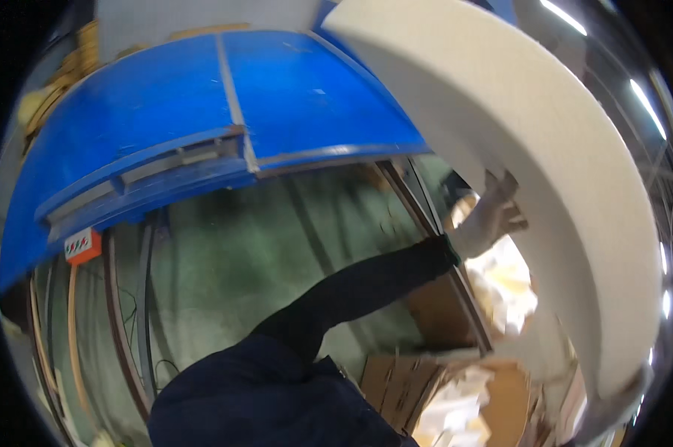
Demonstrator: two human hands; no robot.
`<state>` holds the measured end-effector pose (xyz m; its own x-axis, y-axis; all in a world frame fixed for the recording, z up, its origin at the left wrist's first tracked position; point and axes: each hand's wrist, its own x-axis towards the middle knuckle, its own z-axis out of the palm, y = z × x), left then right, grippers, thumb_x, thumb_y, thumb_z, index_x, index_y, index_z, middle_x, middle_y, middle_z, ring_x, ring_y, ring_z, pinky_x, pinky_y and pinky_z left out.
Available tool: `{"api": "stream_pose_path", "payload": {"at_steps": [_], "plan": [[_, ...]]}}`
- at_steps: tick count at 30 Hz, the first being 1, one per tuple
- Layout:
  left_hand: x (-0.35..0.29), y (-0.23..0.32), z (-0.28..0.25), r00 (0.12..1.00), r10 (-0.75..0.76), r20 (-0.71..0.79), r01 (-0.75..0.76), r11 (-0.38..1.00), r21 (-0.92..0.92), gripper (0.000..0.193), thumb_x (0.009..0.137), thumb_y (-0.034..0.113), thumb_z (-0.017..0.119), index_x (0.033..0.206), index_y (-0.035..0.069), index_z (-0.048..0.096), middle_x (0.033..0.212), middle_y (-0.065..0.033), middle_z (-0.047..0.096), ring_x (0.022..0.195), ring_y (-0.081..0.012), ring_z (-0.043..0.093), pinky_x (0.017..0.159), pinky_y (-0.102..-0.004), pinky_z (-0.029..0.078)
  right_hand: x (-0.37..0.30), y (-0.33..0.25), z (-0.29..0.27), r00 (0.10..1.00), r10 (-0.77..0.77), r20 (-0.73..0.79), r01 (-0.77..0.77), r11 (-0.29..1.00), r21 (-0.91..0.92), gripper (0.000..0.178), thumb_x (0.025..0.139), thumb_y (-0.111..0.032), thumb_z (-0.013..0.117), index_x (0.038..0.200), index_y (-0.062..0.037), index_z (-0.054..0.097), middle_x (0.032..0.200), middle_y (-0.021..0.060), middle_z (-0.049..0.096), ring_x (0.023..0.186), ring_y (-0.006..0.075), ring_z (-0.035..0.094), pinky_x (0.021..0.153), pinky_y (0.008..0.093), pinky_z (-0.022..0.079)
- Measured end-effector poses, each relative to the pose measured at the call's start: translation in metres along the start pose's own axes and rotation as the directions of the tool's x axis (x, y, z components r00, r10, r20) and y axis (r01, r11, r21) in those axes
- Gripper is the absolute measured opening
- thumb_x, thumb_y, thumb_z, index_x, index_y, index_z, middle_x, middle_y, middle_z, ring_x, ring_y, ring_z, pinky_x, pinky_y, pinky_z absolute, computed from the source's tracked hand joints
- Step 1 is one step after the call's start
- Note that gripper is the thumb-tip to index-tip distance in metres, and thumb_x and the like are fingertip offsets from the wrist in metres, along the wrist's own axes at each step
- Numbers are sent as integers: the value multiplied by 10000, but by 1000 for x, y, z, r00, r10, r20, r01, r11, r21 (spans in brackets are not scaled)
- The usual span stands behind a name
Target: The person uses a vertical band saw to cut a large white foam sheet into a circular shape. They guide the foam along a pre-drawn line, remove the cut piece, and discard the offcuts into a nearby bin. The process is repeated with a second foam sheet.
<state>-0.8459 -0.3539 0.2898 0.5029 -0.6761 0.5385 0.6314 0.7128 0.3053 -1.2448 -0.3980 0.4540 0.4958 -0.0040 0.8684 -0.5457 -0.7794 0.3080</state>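
A large off-white slab (530, 97), apparently foam, is raised on the right and looks curved in the fisheye view. My left arm reaches across to it in a dark sleeve. My left hand (491, 216) rests against its inner face, fingers spread rather than wrapped round it. Low on the right, my right hand (612, 411) grips the slab's bottom end; its fingers are blurred and partly hidden. The slab's upper end overlaps the right edge of a blue table (321, 104).
An orange control box (82, 246) with buttons stands at the table's front left. Metal legs rise from the green floor (225, 261). Cardboard boxes (400, 384) holding white and yellowish scraps (456, 410) sit below the slab. Ceiling lights (647, 108) show at the far right.
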Motion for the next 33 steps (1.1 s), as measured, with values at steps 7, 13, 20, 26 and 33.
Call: {"api": "stream_pose_path", "payload": {"at_steps": [7,13,20,26,33], "plan": [[-10,233,-203,836,469,-284,75,414,907,560,1019,396,529,1475,112,373,1455,-189,458,1338,-381,434,1055,-481,456,51,-191,367,946,-214,-244,304,848,435,448,735,-54,695,1175,-25,616,1123,170,655,1066,372,624,896,457,485],[-167,268,-274,642,700,-314,613,-222,758,390,872,299,724,1092,-23,706,1063,-223,724,994,-303,718,899,-379,549,-8,-368,637,868,-492,65,463,850,251,635,839,-204,690,1411,-65,453,1355,139,536,1288,311,492,1076,508,377],[-205,439,-342,596,782,183,771,-621,140,678,900,448,678,1353,-29,511,1406,-252,491,1367,-435,403,1159,-629,240,-64,-493,676,813,-411,413,-94,607,789,657,795,-231,800,1356,-39,516,1454,209,459,1359,411,412,1133,563,319],[-191,506,-386,624,756,-196,762,-645,-62,560,921,544,591,1018,-2,672,996,-175,655,1021,-387,605,980,-550,409,-63,-490,667,587,396,706,-809,272,520,671,879,-316,773,1358,75,513,1373,252,536,1298,353,508,1084,426,414],[-181,514,-399,632,774,-46,772,-634,-56,462,903,493,622,849,36,661,867,-137,641,892,-363,609,801,-503,453,-71,-472,695,323,575,752,-946,216,241,855,908,-528,684,1322,195,490,1295,331,579,1195,376,593,1028,438,473]]}}
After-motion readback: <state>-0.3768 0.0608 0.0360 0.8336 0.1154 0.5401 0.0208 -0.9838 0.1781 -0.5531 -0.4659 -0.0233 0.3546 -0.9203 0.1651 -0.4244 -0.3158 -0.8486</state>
